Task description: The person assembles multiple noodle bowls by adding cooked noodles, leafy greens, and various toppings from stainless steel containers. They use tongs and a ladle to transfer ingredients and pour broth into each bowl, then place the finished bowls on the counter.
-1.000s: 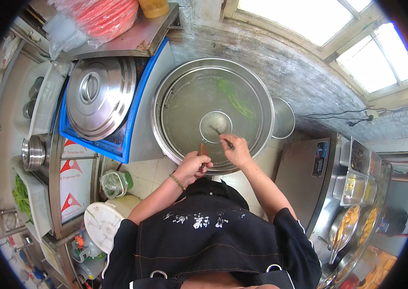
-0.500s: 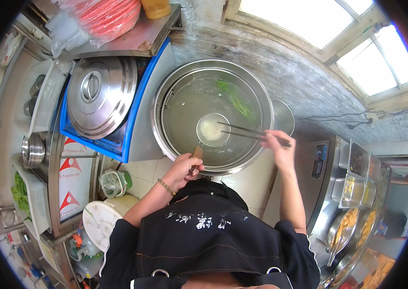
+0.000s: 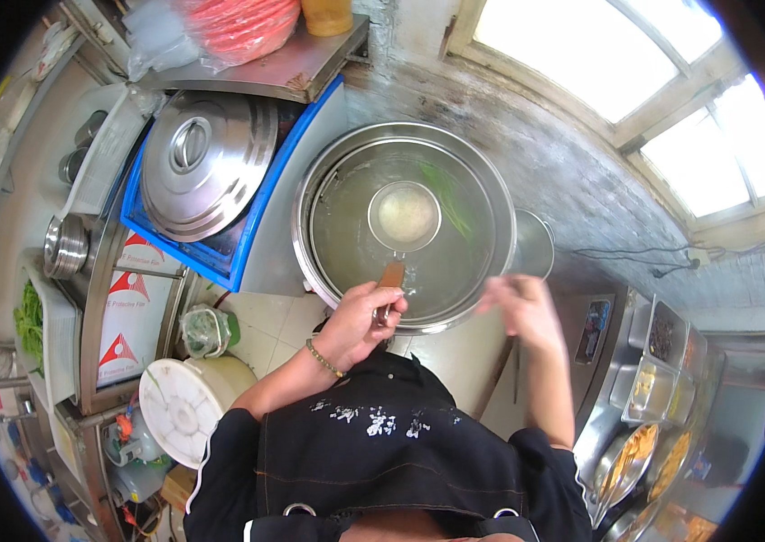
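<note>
My left hand (image 3: pixel 360 321) is closed round the wooden handle of a round strainer (image 3: pixel 392 275). A pale, whitish mass that looks like noodles (image 3: pixel 405 215) lies in its basket, over the middle of a large steel pot (image 3: pixel 299 230) of cloudy water. Green leafy stalks (image 3: pixel 447 203) float beside the basket to the right. Right of the pot's near rim, my right hand (image 3: pixel 527 312) is smeared by motion. A thin dark line shows below it, but whether that is the chopsticks in its grip cannot be made out.
Left of the pot, a steel lid (image 3: pixel 211 172) rests on a blue-edged unit (image 3: pixel 236 271). A steel container (image 3: pixel 534 244) stands right of the pot. Steel food trays (image 3: pixel 649 370) line the right counter. A white lidded bucket (image 3: pixel 185 406) is at lower left.
The strainer has moved farther out over the pot, nearer the greens. The chopsticks have left the basket, and my right hand has drawn back and down from the pot.
</note>
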`<state>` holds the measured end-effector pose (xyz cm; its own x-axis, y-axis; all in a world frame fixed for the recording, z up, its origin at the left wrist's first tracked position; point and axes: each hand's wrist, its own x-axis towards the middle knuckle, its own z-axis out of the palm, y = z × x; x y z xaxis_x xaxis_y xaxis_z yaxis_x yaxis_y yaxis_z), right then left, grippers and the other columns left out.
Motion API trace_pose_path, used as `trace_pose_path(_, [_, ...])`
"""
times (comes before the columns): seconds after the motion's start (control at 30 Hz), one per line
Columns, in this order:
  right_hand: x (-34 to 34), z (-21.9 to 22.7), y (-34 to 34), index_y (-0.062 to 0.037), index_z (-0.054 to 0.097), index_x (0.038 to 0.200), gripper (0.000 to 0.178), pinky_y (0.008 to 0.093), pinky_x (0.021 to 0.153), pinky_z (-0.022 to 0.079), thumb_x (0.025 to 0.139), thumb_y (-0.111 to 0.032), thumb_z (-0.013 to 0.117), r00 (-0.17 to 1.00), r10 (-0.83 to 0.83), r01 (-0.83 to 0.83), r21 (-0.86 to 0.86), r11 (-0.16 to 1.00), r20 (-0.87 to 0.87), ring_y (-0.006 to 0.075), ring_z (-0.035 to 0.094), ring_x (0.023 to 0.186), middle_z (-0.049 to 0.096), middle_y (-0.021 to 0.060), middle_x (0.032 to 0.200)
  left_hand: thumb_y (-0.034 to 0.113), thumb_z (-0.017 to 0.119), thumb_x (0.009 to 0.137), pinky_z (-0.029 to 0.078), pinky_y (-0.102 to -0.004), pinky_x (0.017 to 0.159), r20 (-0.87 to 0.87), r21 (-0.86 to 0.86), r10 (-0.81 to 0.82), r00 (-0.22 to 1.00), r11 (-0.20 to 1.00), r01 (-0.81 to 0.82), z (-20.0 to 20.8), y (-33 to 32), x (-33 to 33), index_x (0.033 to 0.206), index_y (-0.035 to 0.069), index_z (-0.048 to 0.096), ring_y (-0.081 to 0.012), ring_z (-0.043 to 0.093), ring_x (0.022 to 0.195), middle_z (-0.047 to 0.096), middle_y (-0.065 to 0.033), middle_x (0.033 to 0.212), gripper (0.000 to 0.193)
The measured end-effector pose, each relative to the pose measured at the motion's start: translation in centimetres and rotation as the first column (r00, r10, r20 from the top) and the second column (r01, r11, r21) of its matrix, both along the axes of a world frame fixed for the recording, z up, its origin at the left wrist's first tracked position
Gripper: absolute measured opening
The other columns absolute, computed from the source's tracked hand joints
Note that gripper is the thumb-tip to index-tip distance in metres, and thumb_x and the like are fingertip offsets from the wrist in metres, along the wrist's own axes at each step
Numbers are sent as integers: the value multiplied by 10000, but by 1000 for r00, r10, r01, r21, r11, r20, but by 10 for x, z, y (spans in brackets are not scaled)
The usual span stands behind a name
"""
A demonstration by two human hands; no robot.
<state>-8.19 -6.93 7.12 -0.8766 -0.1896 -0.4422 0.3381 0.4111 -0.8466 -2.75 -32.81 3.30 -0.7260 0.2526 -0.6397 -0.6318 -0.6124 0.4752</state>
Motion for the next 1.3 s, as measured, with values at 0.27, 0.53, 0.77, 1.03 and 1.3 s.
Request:
trace_pose_path(0.27, [-11, -48, -77, -9, 625, 810, 456, 237, 357, 278, 921, -451, 607, 928, 126, 108, -577, 810, 350, 75, 382, 374, 621, 79, 610, 146, 513, 981, 357, -199, 442, -253, 85, -18, 967, 996, 41, 49, 23, 5, 1189, 48, 489, -68, 493, 589, 573, -47, 861, 231])
trace_pose_path(0.53, [-14, -22, -98, 42, 671, 967, 333, 219, 380, 337, 803, -248, 666, 893, -152, 353, -449, 821, 424, 99, 485, 466, 651, 91, 752, 312, 503, 1006, 523, -229, 573, -392, -160, -353, 850, 936, 314, 44, -3, -1, 1358, 60, 396, -127, 651, 719, 642, -84, 895, 445])
trace_pose_path(0.77, [-7, -59, -111, -54, 630, 1038, 339, 207, 356, 284, 764, -253, 616, 845, -249, 430, -324, 843, 473, 80, 446, 507, 630, 57, 834, 210, 528, 955, 526, -273, 580, -259, -557, -263, 929, 827, 79, -33, -226, 27, 1206, 31, 504, -143, 646, 692, 655, -95, 888, 308])
trace_pose_path(1.03, [-7, -83, -147, -165, 606, 947, 221, 201, 296, 238, 778, -301, 562, 859, -340, 410, -117, 904, 383, 66, 352, 388, 590, -2, 705, 141, 484, 901, 477, -318, 452, -341, -701, 742, 577, 207, -682, -92, -639, 93, 864, 29, 593, -181, 595, 516, 632, -105, 708, 160])
trace_pose_path(1.3, [21, -44, -232, -139, 629, 991, 247, 204, 312, 292, 792, -277, 579, 865, -375, 403, -17, 915, 333, 67, 461, 459, 589, -18, 720, 526, 627, 830, 442, -399, 1002, -282, -959, 918, 279, -273, -71, -34, -852, 110, 1282, -114, 450, -377, 584, 1150, 564, -305, 1249, 803])
